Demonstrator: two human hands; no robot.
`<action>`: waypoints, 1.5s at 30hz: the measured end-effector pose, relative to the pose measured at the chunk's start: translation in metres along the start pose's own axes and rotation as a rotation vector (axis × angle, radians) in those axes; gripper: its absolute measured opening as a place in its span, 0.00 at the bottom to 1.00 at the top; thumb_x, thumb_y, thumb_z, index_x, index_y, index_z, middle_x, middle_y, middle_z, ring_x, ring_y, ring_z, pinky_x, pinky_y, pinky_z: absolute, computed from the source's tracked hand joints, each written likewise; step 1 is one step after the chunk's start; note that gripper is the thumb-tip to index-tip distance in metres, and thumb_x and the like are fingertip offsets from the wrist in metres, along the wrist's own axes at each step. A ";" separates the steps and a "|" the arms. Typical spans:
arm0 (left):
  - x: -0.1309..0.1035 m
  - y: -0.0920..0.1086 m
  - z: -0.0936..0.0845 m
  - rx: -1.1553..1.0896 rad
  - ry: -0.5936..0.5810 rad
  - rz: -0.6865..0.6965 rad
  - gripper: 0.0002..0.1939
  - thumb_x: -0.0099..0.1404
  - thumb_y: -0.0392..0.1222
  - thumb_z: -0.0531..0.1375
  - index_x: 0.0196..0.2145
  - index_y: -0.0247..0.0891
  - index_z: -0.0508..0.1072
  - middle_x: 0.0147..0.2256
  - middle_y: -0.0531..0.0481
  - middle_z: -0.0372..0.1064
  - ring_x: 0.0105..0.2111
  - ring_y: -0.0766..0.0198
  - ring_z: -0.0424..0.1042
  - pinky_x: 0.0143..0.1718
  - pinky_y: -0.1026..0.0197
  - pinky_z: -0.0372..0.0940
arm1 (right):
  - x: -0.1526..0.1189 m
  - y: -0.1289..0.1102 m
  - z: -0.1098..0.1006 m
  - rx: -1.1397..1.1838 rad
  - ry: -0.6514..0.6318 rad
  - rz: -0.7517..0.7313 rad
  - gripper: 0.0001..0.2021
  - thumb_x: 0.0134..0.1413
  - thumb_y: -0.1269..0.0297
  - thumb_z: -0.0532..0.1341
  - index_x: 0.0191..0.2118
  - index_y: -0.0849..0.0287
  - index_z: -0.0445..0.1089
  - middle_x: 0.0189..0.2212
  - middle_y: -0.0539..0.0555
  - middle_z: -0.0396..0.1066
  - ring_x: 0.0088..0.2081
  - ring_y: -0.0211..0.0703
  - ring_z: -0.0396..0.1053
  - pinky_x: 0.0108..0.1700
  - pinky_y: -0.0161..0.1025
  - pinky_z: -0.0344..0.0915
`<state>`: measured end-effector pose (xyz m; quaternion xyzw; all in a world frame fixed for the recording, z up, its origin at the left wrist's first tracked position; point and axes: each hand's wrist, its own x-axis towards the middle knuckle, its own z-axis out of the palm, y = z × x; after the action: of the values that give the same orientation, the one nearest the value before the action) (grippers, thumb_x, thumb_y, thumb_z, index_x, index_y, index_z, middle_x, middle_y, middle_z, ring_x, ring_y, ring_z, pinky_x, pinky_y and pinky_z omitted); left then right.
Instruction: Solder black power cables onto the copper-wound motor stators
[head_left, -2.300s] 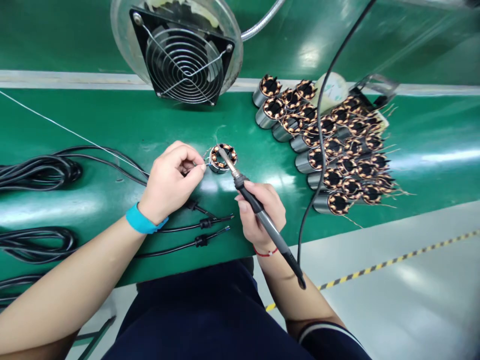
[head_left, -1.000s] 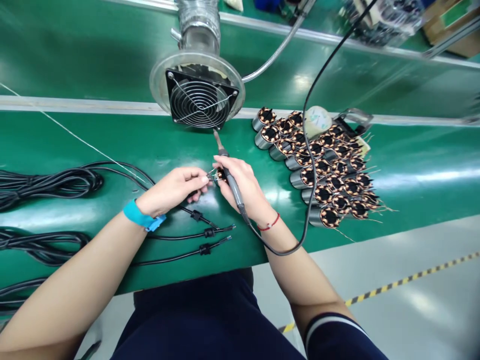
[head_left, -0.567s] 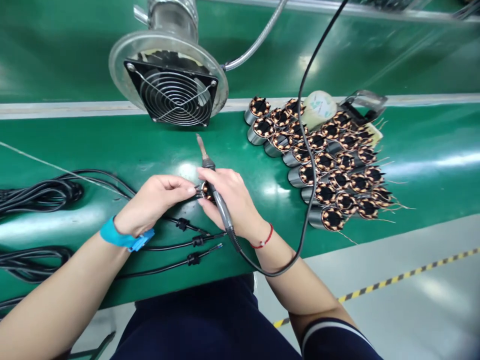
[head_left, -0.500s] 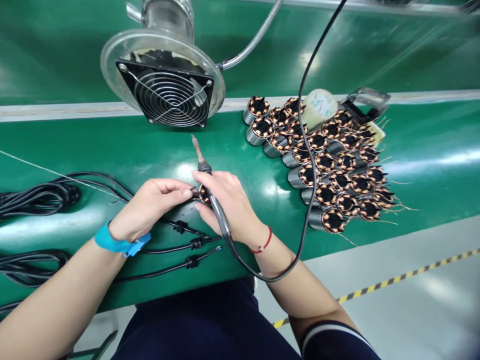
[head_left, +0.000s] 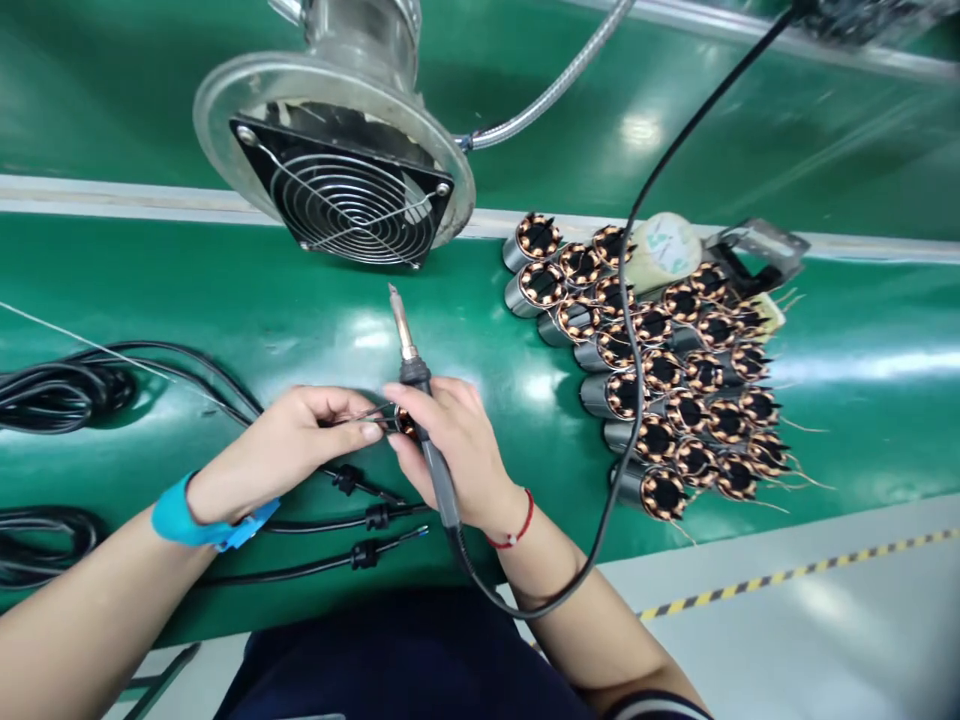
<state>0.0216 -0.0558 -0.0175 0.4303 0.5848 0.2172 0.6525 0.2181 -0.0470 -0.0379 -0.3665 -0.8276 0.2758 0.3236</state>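
Note:
Across my right hand (head_left: 472,455) lies a soldering iron (head_left: 442,485), its bare tip angled up and away toward the fan. The same hand's fingers are closed round a small motor stator (head_left: 406,421) with copper windings, mostly hidden by the fingers and the iron. My left hand (head_left: 304,435) pinches thin dark wires (head_left: 381,412) at the stator's left side. Where these wires lead inside the fingers is hidden. The iron's tip touches nothing.
A round fume extractor fan (head_left: 358,215) hangs beyond the hands. Rows of stators (head_left: 664,370) stand at right, beside a tape roll (head_left: 666,248) and dispenser (head_left: 757,255). Black cables (head_left: 364,555) lie at left. The iron's cord (head_left: 628,300) loops over the stators and my right forearm.
The view has shifted, so hands and bench sit lower in it. A little more wire shows between my left fingers and the stator. Both hands keep their hold.

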 end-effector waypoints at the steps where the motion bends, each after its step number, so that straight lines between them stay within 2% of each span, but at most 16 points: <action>1: -0.001 0.000 0.000 -0.012 -0.005 0.003 0.12 0.57 0.51 0.64 0.28 0.39 0.76 0.26 0.52 0.67 0.27 0.67 0.62 0.29 0.65 0.59 | 0.000 0.001 0.001 -0.007 0.008 -0.001 0.19 0.61 0.66 0.55 0.57 0.54 0.60 0.45 0.53 0.73 0.49 0.45 0.66 0.52 0.46 0.62; 5: -0.004 0.001 -0.001 -0.130 -0.012 0.010 0.13 0.62 0.50 0.58 0.28 0.39 0.75 0.21 0.53 0.60 0.21 0.69 0.54 0.22 0.66 0.52 | -0.001 0.004 0.002 -0.020 0.061 -0.022 0.17 0.60 0.67 0.56 0.55 0.54 0.62 0.40 0.52 0.75 0.44 0.43 0.68 0.48 0.44 0.63; 8: -0.004 0.000 -0.003 -0.171 -0.037 0.006 0.11 0.61 0.47 0.58 0.29 0.39 0.76 0.21 0.52 0.61 0.21 0.69 0.56 0.21 0.66 0.52 | -0.002 0.005 0.003 -0.031 0.101 -0.018 0.15 0.60 0.68 0.56 0.53 0.53 0.63 0.37 0.50 0.75 0.41 0.42 0.70 0.48 0.44 0.63; 13: 0.001 -0.003 -0.001 -0.035 -0.118 0.084 0.11 0.61 0.48 0.60 0.29 0.38 0.77 0.23 0.51 0.67 0.24 0.67 0.62 0.27 0.65 0.60 | -0.001 0.001 0.008 -0.027 0.156 0.031 0.14 0.61 0.68 0.55 0.52 0.53 0.64 0.35 0.49 0.76 0.40 0.41 0.70 0.48 0.44 0.62; 16: 0.003 -0.003 0.005 0.086 -0.085 0.161 0.15 0.61 0.50 0.59 0.25 0.37 0.74 0.24 0.51 0.68 0.26 0.66 0.63 0.29 0.64 0.61 | 0.003 -0.004 0.014 -0.093 0.175 0.063 0.14 0.62 0.67 0.54 0.52 0.55 0.65 0.34 0.50 0.76 0.39 0.42 0.69 0.46 0.43 0.62; 21: 0.008 -0.002 0.005 0.060 0.190 0.240 0.14 0.61 0.50 0.59 0.29 0.36 0.74 0.23 0.53 0.65 0.24 0.68 0.61 0.26 0.66 0.58 | 0.006 -0.007 0.015 -0.170 0.191 0.086 0.15 0.62 0.65 0.54 0.53 0.57 0.65 0.41 0.54 0.75 0.44 0.43 0.68 0.48 0.43 0.62; 26: 0.019 -0.003 -0.028 -0.161 0.477 0.253 0.10 0.59 0.46 0.62 0.34 0.36 0.75 0.25 0.55 0.66 0.25 0.70 0.62 0.25 0.66 0.56 | 0.000 -0.002 0.003 -0.218 0.215 0.029 0.16 0.64 0.65 0.52 0.55 0.57 0.64 0.43 0.55 0.75 0.46 0.42 0.69 0.50 0.43 0.64; 28: 0.021 -0.002 -0.045 -0.165 0.590 0.314 0.09 0.61 0.44 0.61 0.36 0.37 0.75 0.28 0.55 0.69 0.28 0.68 0.65 0.29 0.65 0.59 | -0.003 0.003 -0.004 -0.234 0.239 0.012 0.19 0.65 0.68 0.51 0.59 0.56 0.60 0.42 0.54 0.76 0.44 0.41 0.71 0.50 0.43 0.65; 30: 0.017 0.000 -0.058 -0.085 0.755 0.431 0.09 0.63 0.44 0.59 0.38 0.39 0.76 0.34 0.57 0.72 0.37 0.65 0.68 0.38 0.61 0.62 | -0.004 0.008 -0.010 -0.298 0.254 0.018 0.21 0.65 0.71 0.49 0.62 0.57 0.57 0.41 0.54 0.76 0.42 0.41 0.72 0.50 0.43 0.65; 33: 0.001 0.007 -0.058 0.001 0.897 0.616 0.10 0.66 0.44 0.56 0.42 0.43 0.75 0.39 0.59 0.71 0.42 0.62 0.68 0.45 0.56 0.61 | -0.003 0.012 -0.021 -0.503 0.211 0.072 0.20 0.63 0.72 0.50 0.59 0.61 0.61 0.40 0.59 0.74 0.43 0.47 0.70 0.50 0.48 0.65; 35: -0.011 0.010 -0.044 0.054 0.814 0.646 0.11 0.67 0.45 0.55 0.43 0.44 0.74 0.36 0.57 0.71 0.33 0.65 0.68 0.39 0.58 0.64 | -0.004 0.009 -0.028 -0.620 0.135 0.102 0.18 0.61 0.71 0.54 0.56 0.64 0.64 0.43 0.62 0.72 0.47 0.51 0.68 0.51 0.51 0.64; 37: -0.018 0.009 -0.024 0.222 0.582 0.611 0.12 0.66 0.47 0.54 0.41 0.43 0.75 0.32 0.54 0.71 0.25 0.66 0.67 0.30 0.60 0.64 | -0.008 -0.001 -0.034 -0.691 0.042 0.114 0.18 0.60 0.71 0.56 0.56 0.63 0.64 0.46 0.63 0.71 0.50 0.52 0.66 0.51 0.51 0.64; 40: -0.014 -0.003 0.004 0.600 0.149 0.622 0.14 0.67 0.47 0.53 0.38 0.42 0.77 0.33 0.49 0.75 0.31 0.60 0.73 0.34 0.59 0.67 | -0.022 -0.023 -0.042 -0.748 -0.070 0.161 0.17 0.59 0.71 0.57 0.55 0.61 0.63 0.47 0.63 0.69 0.52 0.53 0.64 0.53 0.51 0.63; 41: -0.010 -0.009 0.011 0.728 0.059 0.647 0.15 0.67 0.46 0.52 0.39 0.43 0.78 0.35 0.48 0.76 0.34 0.58 0.74 0.37 0.59 0.67 | -0.029 -0.031 -0.044 -0.758 -0.089 0.193 0.18 0.59 0.71 0.58 0.55 0.60 0.63 0.49 0.63 0.68 0.54 0.53 0.63 0.55 0.51 0.62; 43: -0.003 -0.019 0.019 0.922 0.021 0.691 0.16 0.68 0.44 0.49 0.43 0.43 0.76 0.39 0.46 0.76 0.39 0.55 0.75 0.40 0.58 0.67 | -0.045 -0.044 -0.052 -0.778 -0.096 0.261 0.19 0.58 0.70 0.60 0.55 0.60 0.62 0.52 0.64 0.66 0.57 0.55 0.60 0.57 0.53 0.60; 45: 0.001 -0.024 0.019 1.007 0.107 0.679 0.17 0.69 0.46 0.49 0.47 0.42 0.73 0.41 0.45 0.76 0.38 0.54 0.76 0.38 0.58 0.67 | -0.062 -0.050 -0.062 -0.814 -0.067 0.335 0.20 0.57 0.70 0.60 0.55 0.60 0.61 0.53 0.65 0.64 0.58 0.56 0.58 0.58 0.54 0.58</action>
<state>0.0350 -0.0736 -0.0392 0.8369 0.4778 0.1310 0.2327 0.2749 -0.1116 0.0161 -0.5841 -0.8079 -0.0121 0.0767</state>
